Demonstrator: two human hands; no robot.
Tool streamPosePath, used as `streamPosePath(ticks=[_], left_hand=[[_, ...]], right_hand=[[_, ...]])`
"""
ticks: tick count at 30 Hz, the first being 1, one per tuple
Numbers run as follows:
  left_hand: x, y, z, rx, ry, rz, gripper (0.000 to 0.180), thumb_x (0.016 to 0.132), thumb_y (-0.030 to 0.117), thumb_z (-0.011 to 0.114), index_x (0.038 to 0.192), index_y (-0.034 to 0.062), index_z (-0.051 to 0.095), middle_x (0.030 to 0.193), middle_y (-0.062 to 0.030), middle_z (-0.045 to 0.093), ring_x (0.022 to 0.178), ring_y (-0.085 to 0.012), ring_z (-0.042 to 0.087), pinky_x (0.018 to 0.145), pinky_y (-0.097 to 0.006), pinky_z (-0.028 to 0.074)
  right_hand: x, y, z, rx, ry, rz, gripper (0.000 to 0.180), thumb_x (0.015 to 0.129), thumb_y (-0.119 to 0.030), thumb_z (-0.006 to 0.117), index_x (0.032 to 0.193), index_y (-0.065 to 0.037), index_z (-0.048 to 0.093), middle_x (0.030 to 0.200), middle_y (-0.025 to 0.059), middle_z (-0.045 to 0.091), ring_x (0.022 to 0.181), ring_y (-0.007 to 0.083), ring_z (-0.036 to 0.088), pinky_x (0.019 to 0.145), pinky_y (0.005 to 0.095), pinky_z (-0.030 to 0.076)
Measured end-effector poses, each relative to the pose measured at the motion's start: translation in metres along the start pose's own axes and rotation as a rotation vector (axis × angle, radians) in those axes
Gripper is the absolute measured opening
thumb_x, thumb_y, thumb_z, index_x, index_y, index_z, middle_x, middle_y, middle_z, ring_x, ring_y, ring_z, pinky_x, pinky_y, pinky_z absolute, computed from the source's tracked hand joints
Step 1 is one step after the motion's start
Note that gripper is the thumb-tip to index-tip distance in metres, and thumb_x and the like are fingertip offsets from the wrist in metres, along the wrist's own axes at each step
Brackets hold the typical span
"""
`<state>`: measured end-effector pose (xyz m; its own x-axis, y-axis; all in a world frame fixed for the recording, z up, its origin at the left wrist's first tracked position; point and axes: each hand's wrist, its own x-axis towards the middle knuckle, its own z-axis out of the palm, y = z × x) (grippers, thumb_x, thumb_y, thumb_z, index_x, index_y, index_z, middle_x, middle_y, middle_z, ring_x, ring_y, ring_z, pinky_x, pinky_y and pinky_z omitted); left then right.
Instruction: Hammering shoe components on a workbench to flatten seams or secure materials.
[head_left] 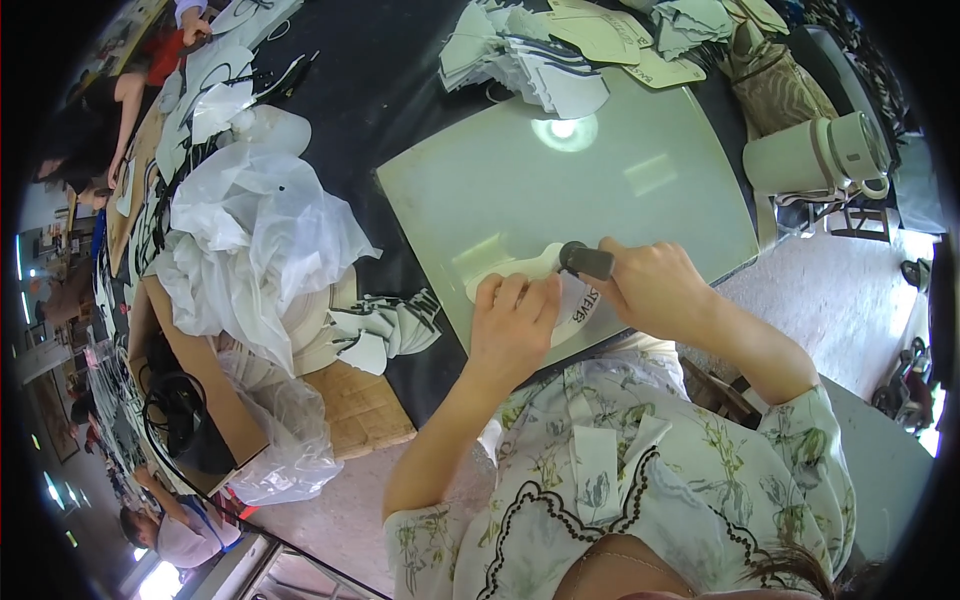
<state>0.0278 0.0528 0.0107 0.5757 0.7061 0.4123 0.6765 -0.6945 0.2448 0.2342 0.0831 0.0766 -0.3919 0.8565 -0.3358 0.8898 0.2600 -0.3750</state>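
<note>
My left hand (pixel 515 325) presses its curled fingers onto a curved white cut piece (pixel 530 267) with dark lettering, which lies near the front edge of a pale glossy board (pixel 480 185). In my right hand (pixel 655 285) is a short dark tool with a thick, rounded black end (pixel 583 260). Its black end is over the white piece, close beside my left fingertips; I cannot tell its exact kind. The lettered part of the piece shows between my two hands, and my fingers hide the rest.
Stacked white cut pieces (pixel 540 65) and cream card templates (pixel 600 32) lie behind the board. Crumpled plastic (pixel 265 235), a cardboard box (pixel 215 410) and bundled strips (pixel 385 325) crowd the left. A cream tumbler (pixel 805 158) stands right. Other people work along the far left.
</note>
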Motion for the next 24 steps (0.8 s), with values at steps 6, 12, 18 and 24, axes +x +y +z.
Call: streamPosePath(ticks=[6,12,18,24], left_hand=[[-0.002,-0.002,0.001,-0.016,0.014,-0.018,0.035,0.075,0.009,0.063,0.108,0.0004,0.067,0.093,-0.0043,0.057,0.094,-0.0219,0.055,0.088,-0.041,0.042],[-0.008,-0.013,-0.003,-0.077,0.062,-0.024,0.034,0.071,0.005,0.067,0.105,0.0032,0.068,0.095,-0.0028,0.059,0.09,-0.0216,0.057,0.086,-0.04,0.044],[-0.01,-0.022,-0.01,-0.064,0.014,0.045,0.037,0.068,0.002,0.069,0.105,0.0035,0.067,0.1,-0.0035,0.061,0.088,-0.0218,0.058,0.084,-0.04,0.046],[-0.007,-0.024,-0.015,-0.049,-0.061,0.111,0.039,0.069,0.005,0.068,0.108,0.0012,0.066,0.104,-0.0052,0.061,0.092,-0.0228,0.058,0.085,-0.041,0.047]], right_hand=[[0.005,-0.003,-0.008,-0.083,-0.088,-0.043,0.033,0.097,-0.032,0.055,0.087,0.0,0.054,0.059,0.0143,0.061,0.056,0.036,0.064,0.05,0.0448,0.051],[0.006,-0.001,-0.002,-0.101,-0.089,-0.093,0.033,0.097,-0.031,0.055,0.088,0.001,0.054,0.058,0.0137,0.061,0.055,0.035,0.064,0.049,0.0439,0.051],[0.007,-0.001,-0.001,-0.106,-0.085,-0.111,0.033,0.097,-0.031,0.056,0.087,0.0,0.054,0.057,0.0136,0.06,0.054,0.035,0.064,0.049,0.0437,0.051],[0.008,0.0,-0.003,-0.124,-0.1,-0.119,0.034,0.097,-0.032,0.055,0.087,0.0,0.054,0.057,0.0135,0.061,0.055,0.0346,0.064,0.05,0.0437,0.051]])
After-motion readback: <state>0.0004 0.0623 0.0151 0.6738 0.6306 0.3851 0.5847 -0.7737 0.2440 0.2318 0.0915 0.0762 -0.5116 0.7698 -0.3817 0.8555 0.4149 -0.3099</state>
